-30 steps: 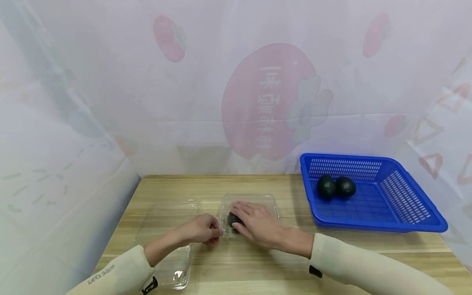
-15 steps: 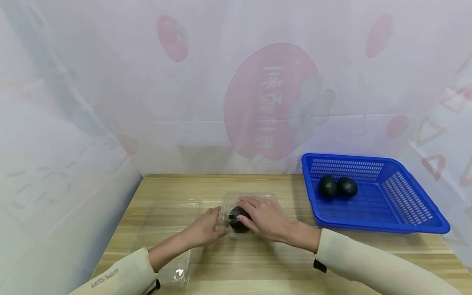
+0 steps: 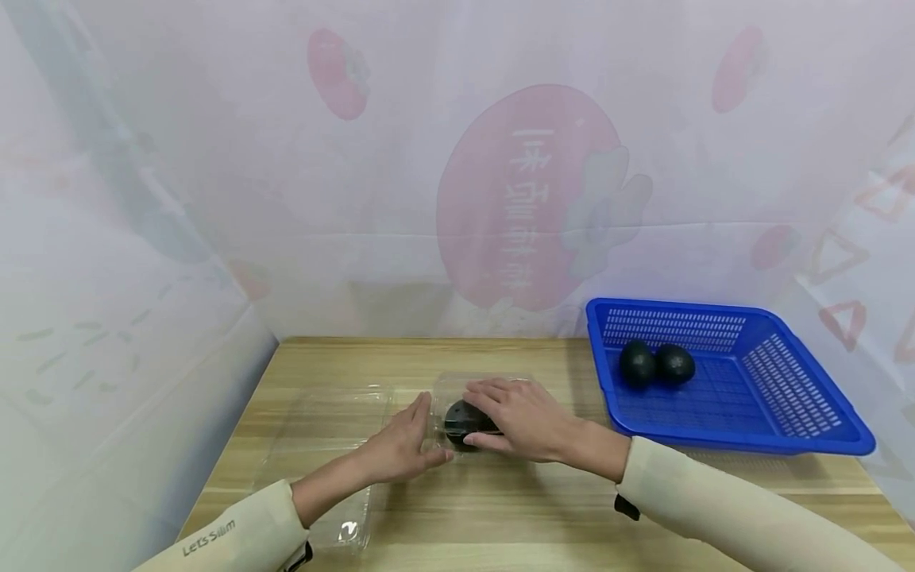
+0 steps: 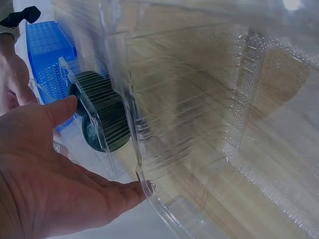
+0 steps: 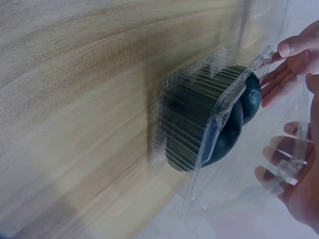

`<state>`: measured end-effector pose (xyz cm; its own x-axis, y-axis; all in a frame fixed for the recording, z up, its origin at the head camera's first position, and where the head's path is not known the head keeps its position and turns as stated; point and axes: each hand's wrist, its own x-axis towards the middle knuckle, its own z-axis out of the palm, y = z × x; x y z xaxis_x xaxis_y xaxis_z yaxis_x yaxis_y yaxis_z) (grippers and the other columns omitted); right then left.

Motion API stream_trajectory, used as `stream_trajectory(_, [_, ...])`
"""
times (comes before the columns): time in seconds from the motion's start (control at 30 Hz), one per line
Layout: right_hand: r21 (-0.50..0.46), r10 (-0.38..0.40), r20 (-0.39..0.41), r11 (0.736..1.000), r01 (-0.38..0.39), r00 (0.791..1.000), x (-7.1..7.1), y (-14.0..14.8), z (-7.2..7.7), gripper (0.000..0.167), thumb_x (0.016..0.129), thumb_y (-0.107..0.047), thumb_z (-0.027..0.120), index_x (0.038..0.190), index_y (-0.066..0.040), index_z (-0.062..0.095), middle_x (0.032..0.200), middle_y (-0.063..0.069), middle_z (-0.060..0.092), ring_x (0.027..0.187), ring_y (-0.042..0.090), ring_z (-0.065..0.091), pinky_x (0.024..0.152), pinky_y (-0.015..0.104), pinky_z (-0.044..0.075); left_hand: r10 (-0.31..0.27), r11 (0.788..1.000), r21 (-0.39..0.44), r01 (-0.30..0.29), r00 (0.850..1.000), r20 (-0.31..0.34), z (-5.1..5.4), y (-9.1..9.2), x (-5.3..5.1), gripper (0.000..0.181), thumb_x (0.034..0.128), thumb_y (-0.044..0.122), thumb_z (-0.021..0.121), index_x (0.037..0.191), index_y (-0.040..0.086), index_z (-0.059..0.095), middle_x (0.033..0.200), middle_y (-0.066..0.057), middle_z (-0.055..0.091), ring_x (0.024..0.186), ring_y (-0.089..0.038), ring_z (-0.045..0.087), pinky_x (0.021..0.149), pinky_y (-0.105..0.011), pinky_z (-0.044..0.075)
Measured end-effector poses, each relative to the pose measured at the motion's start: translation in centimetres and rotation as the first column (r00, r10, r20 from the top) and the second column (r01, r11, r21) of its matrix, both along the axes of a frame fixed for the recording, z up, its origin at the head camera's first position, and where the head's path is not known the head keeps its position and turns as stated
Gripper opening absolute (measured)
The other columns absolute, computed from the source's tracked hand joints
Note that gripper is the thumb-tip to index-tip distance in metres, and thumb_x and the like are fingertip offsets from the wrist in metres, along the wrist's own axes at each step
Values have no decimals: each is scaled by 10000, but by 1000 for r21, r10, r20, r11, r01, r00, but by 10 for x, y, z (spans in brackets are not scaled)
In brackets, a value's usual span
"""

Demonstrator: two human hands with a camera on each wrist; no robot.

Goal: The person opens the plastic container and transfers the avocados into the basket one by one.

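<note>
Dark green avocados (image 5: 229, 134) sit inside a clear plastic clamshell box (image 5: 215, 74) with ribbed walls, in the middle of the table. In the right wrist view the box's clear lid (image 5: 239, 199) stands tilted up, not flush with the rim. My right hand (image 3: 525, 417) lies on the lid over the avocados, its fingers stretched and seen through the plastic. On the box's left side my left hand (image 3: 396, 449) holds its fingers straight with the thumb apart. Whether it touches the box, I cannot tell.
A second clear clamshell box (image 3: 314, 469) lies spread open at the left, close to the left hand. The blue basket (image 3: 715, 433) at the right back holds two avocados (image 3: 656, 365). White printed sheets (image 3: 357, 199) enclose the wooden table (image 3: 500, 516).
My left hand was curled at the box's near left corner and has straightened its fingers. The right hand has shifted slightly right over the lid.
</note>
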<state>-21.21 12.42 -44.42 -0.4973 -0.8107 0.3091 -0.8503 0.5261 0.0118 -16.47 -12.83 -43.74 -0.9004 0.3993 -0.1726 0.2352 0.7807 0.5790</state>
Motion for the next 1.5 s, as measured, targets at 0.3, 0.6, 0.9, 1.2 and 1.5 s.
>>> stream_trajectory(0.3, [14, 14, -17, 1000, -14, 1000, -3, 3, 5, 529, 1097, -473, 553, 1434, -78, 652, 1409, 116, 689, 1283, 272, 671, 994, 433, 588, -10, 999, -35, 11, 1000, 15, -3, 1, -1, 1027, 992, 414, 744, 1629, -139, 159, 1708, -335, 144, 1551, -522, 247, 1232, -625, 288])
stream_trajectory(0.6, [-72, -5, -13, 997, 4, 1000, -7, 4, 13, 447, 1097, -415, 578, 1356, -65, 679, 1306, 115, 742, 1168, 268, 731, 899, 422, 624, -46, 995, -87, 44, 999, -21, -7, 7, -4, 1002, 991, 433, 741, 1631, -121, 205, 1714, -332, 141, 1550, -521, 256, 1196, -634, 349])
stream_trajectory(0.9, [-86, -103, 90, 990, 111, 991, -12, 6, 24, 457, 1091, -391, 590, 1420, -80, 656, 1234, 129, 765, 1036, 273, 764, 800, 444, 637, -61, 990, -128, 57, 998, -34, -8, 18, -8, 1003, 1006, 428, 721, 1616, -159, 182, 1707, -357, 103, 1583, -498, 183, 1249, -580, 288])
stream_trajectory(1.2, [-132, -123, 162, 981, 145, 979, -20, 6, 31, 452, 1103, -369, 572, 1423, -60, 652, 1248, 168, 757, 997, 283, 772, 829, 452, 632, -17, 998, -62, 21, 999, 51, -15, 22, -9, 1092, 1004, 436, 725, 1622, -164, 54, 1699, -383, -35, 1566, -544, 162, 1233, -600, 300])
stream_trajectory(1.5, [-179, -154, 212, 965, 194, 965, -33, 6, 39, 441, 1116, -357, 545, 1386, -34, 678, 1186, 135, 784, 894, 248, 782, 805, 437, 633, -10, 1000, -10, 11, 996, 89, -16, 23, -9, 1137, 991, 398, 748, 1619, -162, -17, 1696, -380, -98, 1566, -550, 143, 1245, -596, 277])
